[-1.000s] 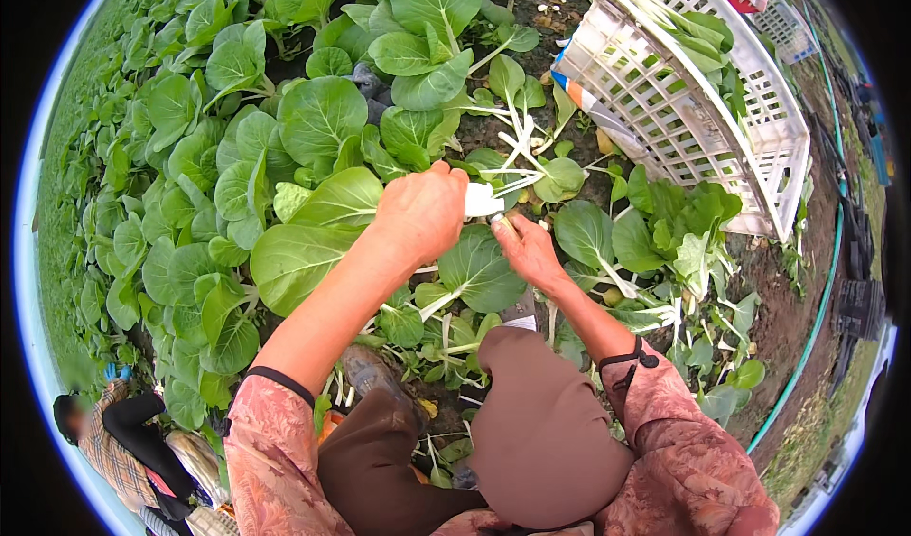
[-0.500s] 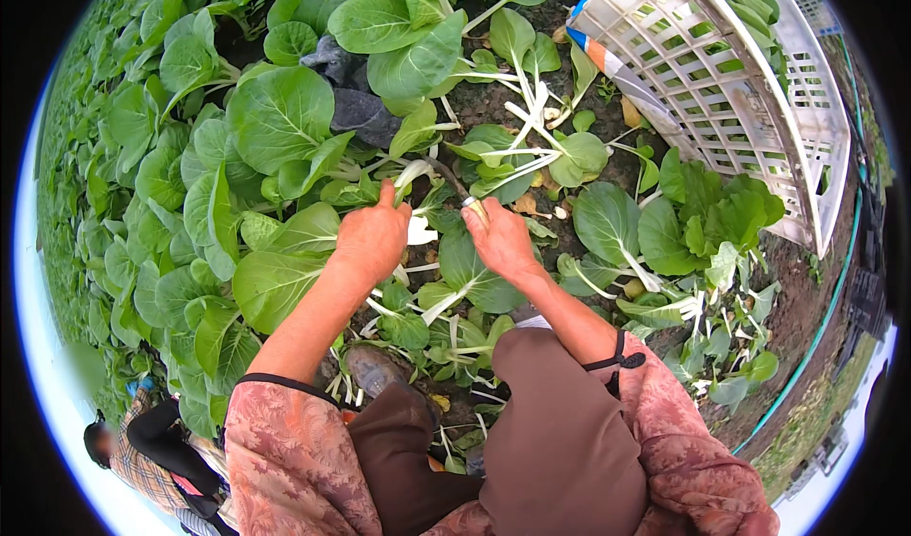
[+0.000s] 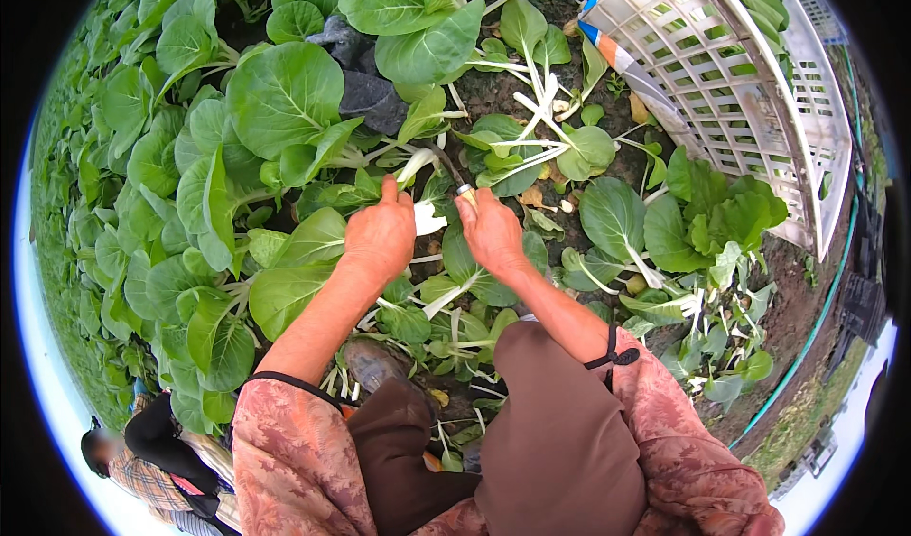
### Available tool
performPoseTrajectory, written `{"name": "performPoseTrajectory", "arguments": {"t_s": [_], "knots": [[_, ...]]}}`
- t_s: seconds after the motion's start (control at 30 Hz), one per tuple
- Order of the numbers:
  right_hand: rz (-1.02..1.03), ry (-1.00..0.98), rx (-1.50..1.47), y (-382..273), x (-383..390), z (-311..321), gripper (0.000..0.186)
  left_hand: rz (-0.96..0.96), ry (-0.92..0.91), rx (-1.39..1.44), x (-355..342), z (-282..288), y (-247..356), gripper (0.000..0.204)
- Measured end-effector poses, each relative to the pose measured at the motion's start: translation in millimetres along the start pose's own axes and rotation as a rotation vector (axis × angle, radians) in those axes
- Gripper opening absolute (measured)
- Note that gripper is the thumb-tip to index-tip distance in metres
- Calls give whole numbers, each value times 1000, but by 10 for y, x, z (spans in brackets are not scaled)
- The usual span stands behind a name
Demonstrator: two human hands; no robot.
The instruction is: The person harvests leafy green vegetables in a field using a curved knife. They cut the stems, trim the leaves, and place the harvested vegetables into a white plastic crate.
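Observation:
My left hand point(image 3: 378, 239) is closed round a leafy bok choy point(image 3: 318, 237), its fingertips mostly hidden beneath. Just beyond the knuckles shows a thick white stalk base point(image 3: 415, 166). The wooden handle of a small sickle point(image 3: 448, 168) is gripped in my right hand point(image 3: 493, 231). Its dark curved blade reaches toward that stalk base; whether it touches cannot be made out. A white stem piece point(image 3: 428, 219) lies between my hands. Cut bok choy with long white stems point(image 3: 546, 109) lies on the soil beyond my right hand.
A white plastic crate point(image 3: 707, 71) holding greens stands at the far right. Loose bok choy point(image 3: 702, 209) and a heap of trimmed leaves point(image 3: 716, 332) lie below it. Dense growing plants point(image 3: 180, 232) fill the left. Dark cloth point(image 3: 370, 100) lies among leaves. Another person point(image 3: 142, 470) is at lower left.
My right hand and the sickle have shifted slightly toward my left hand. My left hand keeps its hold; the whole view has moved a little.

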State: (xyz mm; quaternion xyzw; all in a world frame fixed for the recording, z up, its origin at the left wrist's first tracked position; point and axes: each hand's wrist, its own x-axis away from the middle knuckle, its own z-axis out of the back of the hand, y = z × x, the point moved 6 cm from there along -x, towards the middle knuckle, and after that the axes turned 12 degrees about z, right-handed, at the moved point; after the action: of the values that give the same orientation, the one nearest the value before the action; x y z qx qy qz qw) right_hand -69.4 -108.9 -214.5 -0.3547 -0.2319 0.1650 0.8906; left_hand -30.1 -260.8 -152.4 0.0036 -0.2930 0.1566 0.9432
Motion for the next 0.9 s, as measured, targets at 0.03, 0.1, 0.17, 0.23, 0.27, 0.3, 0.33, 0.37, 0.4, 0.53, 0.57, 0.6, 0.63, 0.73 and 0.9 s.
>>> {"name": "performPoseTrajectory", "arguments": {"t_s": [0.03, 0.1, 0.17, 0.23, 0.27, 0.3, 0.33, 0.37, 0.4, 0.53, 0.57, 0.6, 0.63, 0.73, 0.9], "knots": [[-12, -4, 13, 9, 4, -7, 38, 2, -19, -4, 36, -12, 33, 46], [-34, -12, 37, -7, -1, -21, 38, 7, -41, 3, 85, -68, 79, 53], [-66, -39, 22, -27, -36, -24, 38, 10, -18, 23, 81, -99, 86, 53], [-72, -52, 0, -6, -104, -45, 38, 6, 1, 64, 85, -93, 96, 51], [-59, -52, -16, -12, -166, -60, 38, 11, 2, 84, 73, -99, 86, 51], [-47, -51, -32, -1, -192, -85, 38, 15, 2, 104, 58, -107, 71, 50], [-45, -43, -45, 18, -180, -99, 38, 19, 3, 124, 55, -117, 58, 50], [-42, -33, -58, 38, -165, -105, 38, 27, 4, 139, 64, -130, 51, 50], [-35, -20, -72, 53, -171, -104, 38, 21, 17, 148, 57, -138, 38, 50], [56, -9, -261, 201, 38, -192, 35, 44, -21, 208, 118, -220, -111, 52], [-152, -149, -472, 221, 167, -233, 34, 70, -54, 230, 158, -260, -198, 52], [-365, -288, -680, 177, 338, -258, 33, 43, -27, 298, 238, -239, -275, 52], [-336, -253, -693, 171, 394, -201, 33, 15, -8, 361, 307, -231, -353, 52], [-265, -128, -754, 133, 533, 102, 30, -105, 125, 635, 547, -36, -558, 48], [168, 80, -840, -128, 379, 508, 37, -128, 145, 1026, 1052, 293, -625, 39]]}}
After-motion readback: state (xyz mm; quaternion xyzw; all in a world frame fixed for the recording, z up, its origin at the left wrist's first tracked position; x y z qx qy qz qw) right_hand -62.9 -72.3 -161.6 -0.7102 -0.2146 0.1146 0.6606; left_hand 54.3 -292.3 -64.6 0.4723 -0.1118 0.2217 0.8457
